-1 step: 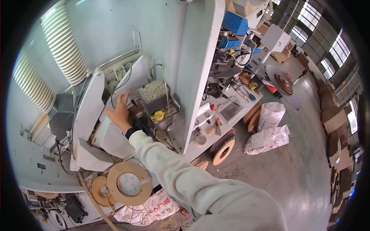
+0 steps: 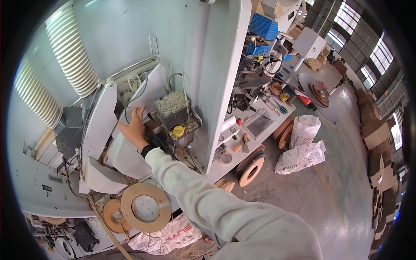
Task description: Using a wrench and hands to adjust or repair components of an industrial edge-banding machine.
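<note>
My right hand (image 2: pixel 133 127) reaches into a white machine housing, its fingers spread and a dark band (image 2: pixel 147 150) on the wrist. The fingertips are at a pale slanted machine panel (image 2: pixel 146 93), near a thin grey cable (image 2: pixel 139 93); whether they touch it I cannot tell. Nothing shows in the hand. Just right of it stands a dark box of speckled granules (image 2: pixel 173 106), with a yellow cap (image 2: pixel 177 131) at its lower edge. Dark parts (image 2: pixel 162 141) lie beneath the wrist, partly hidden by my sleeve (image 2: pixel 208 190). My left hand is out of the picture.
Ribbed white hoses (image 2: pixel 71 47) hang at the upper left. Below my arm lie a tan edging-band roll (image 2: pixel 125 212) and a printed sack (image 2: pixel 167 238). The housing's door edge (image 2: pixel 229 86) divides it from a cluttered bench (image 2: pixel 260 125). White sacks (image 2: pixel 301 158) stand on the floor.
</note>
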Demonstrator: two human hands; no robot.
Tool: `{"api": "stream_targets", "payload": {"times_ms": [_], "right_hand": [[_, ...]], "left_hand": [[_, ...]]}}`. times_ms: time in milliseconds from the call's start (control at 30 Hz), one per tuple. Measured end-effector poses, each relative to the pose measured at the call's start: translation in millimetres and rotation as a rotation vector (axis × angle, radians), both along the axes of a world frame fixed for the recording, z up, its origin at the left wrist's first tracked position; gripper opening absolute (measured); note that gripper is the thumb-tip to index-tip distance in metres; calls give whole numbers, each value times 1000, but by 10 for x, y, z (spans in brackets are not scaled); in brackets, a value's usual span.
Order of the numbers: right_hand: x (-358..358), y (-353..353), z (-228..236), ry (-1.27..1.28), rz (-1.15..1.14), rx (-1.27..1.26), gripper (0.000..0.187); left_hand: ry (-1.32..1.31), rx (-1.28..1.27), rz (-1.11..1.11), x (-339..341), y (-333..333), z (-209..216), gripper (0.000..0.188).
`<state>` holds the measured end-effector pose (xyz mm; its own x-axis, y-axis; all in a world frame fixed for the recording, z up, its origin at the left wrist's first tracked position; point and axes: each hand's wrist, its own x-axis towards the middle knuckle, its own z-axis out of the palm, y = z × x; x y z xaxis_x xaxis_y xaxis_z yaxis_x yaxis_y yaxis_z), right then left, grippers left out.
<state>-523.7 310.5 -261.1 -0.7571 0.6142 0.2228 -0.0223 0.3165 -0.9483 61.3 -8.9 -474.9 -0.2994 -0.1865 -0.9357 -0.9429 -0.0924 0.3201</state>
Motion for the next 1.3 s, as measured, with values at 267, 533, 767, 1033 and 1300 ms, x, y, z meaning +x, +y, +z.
{"api": "stream_targets", "payload": {"times_ms": [267, 533, 767, 1033, 1300], "right_hand": [[27, 43, 105, -15, 20, -42, 107], [4, 48, 59, -20, 3, -28, 106], [8, 15, 69, -32, 75, -109, 108], [-56, 16, -9, -37, 13, -26, 107], [-60, -27, -10, -17, 46, -77, 109]], "left_hand": [[34, 23, 54, -252, 132, 187, 56], [48, 21, 99, -303, 173, 282, 54], [61, 27, 139, -157, 88, 308, 54], [97, 31, 172, -14, -26, 255, 53], [164, 9, 241, -321, 45, 617, 53]]}}
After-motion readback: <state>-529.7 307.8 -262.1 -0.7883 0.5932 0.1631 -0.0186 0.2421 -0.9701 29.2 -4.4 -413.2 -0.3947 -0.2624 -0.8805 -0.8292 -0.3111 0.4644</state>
